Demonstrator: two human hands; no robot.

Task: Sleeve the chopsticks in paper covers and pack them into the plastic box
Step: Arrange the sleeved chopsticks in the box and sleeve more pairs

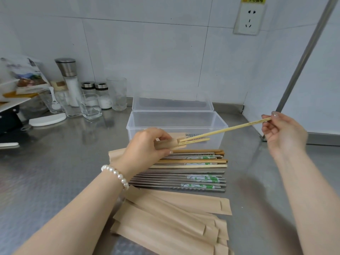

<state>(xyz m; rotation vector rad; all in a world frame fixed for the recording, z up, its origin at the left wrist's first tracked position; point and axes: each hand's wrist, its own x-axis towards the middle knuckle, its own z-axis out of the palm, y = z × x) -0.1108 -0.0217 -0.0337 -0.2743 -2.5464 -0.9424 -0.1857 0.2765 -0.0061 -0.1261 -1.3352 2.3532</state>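
My left hand [145,146] grips a brown paper sleeve [168,143] just in front of the clear plastic box [176,116]. One bamboo chopstick [195,141] sits partly in the sleeve's mouth. My right hand [283,133] pinches the far end of a second bamboo chopstick [226,128], whose tip touches the sleeve opening. Below, a row of loose wooden and metal chopsticks [187,170] lies on the steel counter. A fan of empty paper sleeves [171,218] lies nearest to me. The box lid stands open at the back, and a sleeved pair shows through its front wall.
Glasses, salt shakers and a grinder [69,80] crowd the counter's back left, beside a white lid [47,119]. A wall socket [248,17] is on the tiled wall, and a metal pole [303,56] runs down at the right.
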